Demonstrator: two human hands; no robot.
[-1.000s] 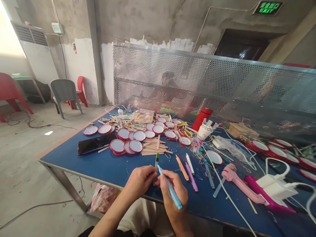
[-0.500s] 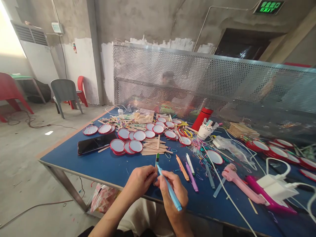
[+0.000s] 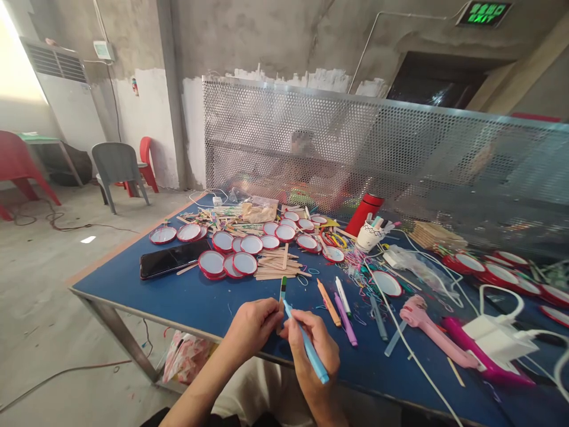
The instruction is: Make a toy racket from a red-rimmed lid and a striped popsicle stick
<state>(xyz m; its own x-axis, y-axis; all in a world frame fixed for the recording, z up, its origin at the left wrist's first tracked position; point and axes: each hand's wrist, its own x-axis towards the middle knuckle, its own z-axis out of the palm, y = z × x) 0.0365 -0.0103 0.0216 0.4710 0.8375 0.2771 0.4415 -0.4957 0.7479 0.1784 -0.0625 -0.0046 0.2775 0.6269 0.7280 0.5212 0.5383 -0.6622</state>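
At the near edge of the blue table point(image 3: 178, 299), my left hand point(image 3: 251, 326) pinches a wooden craft stick point(image 3: 283, 289) whose upper end is coloured green. My right hand point(image 3: 311, 347) grips a light blue marker point(image 3: 306, 343) like a pen, its tip resting against the stick just below the green part. Both hands are closed on what they hold, close together.
Loose markers point(image 3: 338, 302), a pile of wooden sticks point(image 3: 278, 264), several red-rimmed round mirrors point(image 3: 231, 261), a black phone point(image 3: 171, 258), a white cup point(image 3: 368, 236), a red bottle point(image 3: 363, 212), a pink glue gun point(image 3: 427, 326) and white cables crowd the table. A perforated metal screen point(image 3: 355, 160) stands behind.
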